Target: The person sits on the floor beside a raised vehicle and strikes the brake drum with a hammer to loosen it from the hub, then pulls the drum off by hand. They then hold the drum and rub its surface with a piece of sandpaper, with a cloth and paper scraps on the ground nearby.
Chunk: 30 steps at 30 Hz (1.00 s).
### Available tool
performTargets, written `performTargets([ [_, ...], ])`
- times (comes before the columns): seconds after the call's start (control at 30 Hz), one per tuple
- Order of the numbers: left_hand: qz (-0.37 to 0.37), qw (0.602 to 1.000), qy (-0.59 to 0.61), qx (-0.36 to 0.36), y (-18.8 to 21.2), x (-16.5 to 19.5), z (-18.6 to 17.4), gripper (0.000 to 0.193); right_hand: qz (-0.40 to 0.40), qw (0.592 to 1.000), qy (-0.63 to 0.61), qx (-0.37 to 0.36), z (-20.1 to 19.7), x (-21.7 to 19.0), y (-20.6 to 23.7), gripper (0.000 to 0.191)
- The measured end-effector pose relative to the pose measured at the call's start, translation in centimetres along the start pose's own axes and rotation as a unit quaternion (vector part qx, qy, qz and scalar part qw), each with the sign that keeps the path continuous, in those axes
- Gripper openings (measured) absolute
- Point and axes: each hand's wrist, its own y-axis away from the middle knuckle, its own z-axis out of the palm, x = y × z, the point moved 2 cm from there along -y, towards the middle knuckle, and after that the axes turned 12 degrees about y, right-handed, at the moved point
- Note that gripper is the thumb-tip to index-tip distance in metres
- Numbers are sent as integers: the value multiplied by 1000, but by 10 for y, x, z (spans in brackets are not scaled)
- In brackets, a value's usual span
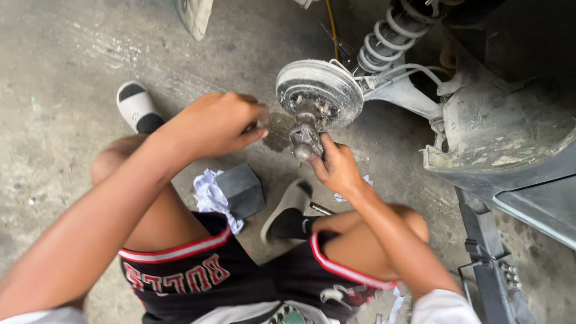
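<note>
A round, dusty brake drum [333, 81] sticks out from a vehicle's rear axle, with a grimy hub and stub shaft [305, 135] at its middle. My right hand [337, 168] grips the lower end of that shaft from below. Just left of the drum, my left hand [216, 123] has its fingers pinched together near the drum's edge; whether something small sits between them is hidden. I squat on a concrete floor, knees spread, in dark shorts with red and white trim.
A dark block [242, 189] and a crumpled white rag [210, 195] lie between my knees. A metal rod [321, 209] lies by my right sandal [287, 213]. A coil spring [393, 33] and grey body panel [510, 138] stand right; a metal stand [489, 264] lies lower right.
</note>
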Motion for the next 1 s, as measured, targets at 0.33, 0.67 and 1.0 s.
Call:
performTargets([
  [0.33,60,981,106,149,-154,-127,102,83,-180,937,297,42,-12,-1,-26,45],
  [0.67,-38,983,154,97,-177,-149,109,59,-53,951,301,56,0,78,-38,45],
  [1.0,-28,975,184,119,-169,-133,96,57,5,978,199,69,22,90,-22,37],
])
